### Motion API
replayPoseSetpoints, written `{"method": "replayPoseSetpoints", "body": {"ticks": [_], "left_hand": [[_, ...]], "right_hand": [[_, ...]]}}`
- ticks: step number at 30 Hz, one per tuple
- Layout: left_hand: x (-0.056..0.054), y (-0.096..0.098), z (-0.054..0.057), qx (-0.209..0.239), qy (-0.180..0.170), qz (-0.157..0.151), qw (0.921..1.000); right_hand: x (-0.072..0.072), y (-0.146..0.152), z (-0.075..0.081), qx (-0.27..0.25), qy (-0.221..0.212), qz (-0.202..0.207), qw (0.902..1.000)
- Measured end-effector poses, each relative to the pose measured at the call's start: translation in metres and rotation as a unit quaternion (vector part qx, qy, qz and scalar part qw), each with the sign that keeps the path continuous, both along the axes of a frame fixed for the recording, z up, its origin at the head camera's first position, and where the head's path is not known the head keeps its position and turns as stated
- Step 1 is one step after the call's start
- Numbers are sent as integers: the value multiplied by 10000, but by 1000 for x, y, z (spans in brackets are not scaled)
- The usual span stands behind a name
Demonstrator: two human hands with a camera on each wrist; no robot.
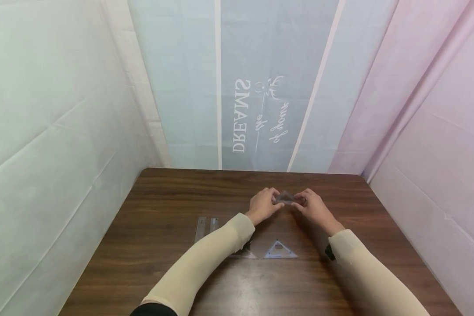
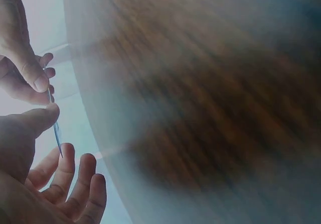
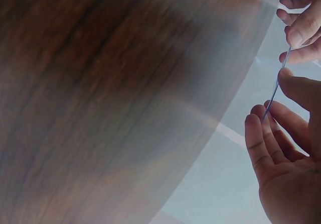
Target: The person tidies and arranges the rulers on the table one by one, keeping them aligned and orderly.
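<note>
Between my two hands, over the far part of the table, is a clear triangular set square [image 1: 286, 202]. My left hand [image 1: 263, 204] pinches its left corner, thumb on the near side and fingers behind. On the opposite corner my right hand [image 1: 315, 209] has a matching pinch. Both wrist views show the set square [image 2: 56, 128] nearly edge-on as a thin bluish line. In the right wrist view, the right hand's thumb and fingertips [image 3: 255, 128] lie on either side of it.
Nearer me on the brown wooden table [image 1: 162, 272] lies another clear set square [image 1: 280, 254]. One more clear triangular piece [image 1: 249, 254] is partly covered by my left forearm. Two clear rulers [image 1: 200, 228] lie left of that arm. Fabric walls [image 1: 189, 109] enclose the table.
</note>
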State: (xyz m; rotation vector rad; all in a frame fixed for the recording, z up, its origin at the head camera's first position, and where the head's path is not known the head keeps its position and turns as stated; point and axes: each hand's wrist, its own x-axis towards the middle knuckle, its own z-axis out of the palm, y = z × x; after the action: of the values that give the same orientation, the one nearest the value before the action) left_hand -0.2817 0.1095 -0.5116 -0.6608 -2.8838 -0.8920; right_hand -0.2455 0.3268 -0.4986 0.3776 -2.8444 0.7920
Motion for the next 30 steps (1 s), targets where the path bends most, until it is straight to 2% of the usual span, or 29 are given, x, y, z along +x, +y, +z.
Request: {"method": "replayPoseSetpoints", "body": {"ticks": [14, 21, 26, 30], "left_hand": [[15, -6, 5, -410, 330, -105, 9986], [23, -6, 7, -421, 333, -353, 9979], [33, -5, 9, -486, 379, -449, 9971], [41, -3, 10, -812, 529, -425, 9944]], "right_hand": [[12, -4, 2, -105, -217, 119, 9996], [19, 1, 2, -13, -252, 231, 9994], [26, 4, -2, 47, -111, 313, 9994], [34, 7, -4, 94, 21, 356, 9993]]}}
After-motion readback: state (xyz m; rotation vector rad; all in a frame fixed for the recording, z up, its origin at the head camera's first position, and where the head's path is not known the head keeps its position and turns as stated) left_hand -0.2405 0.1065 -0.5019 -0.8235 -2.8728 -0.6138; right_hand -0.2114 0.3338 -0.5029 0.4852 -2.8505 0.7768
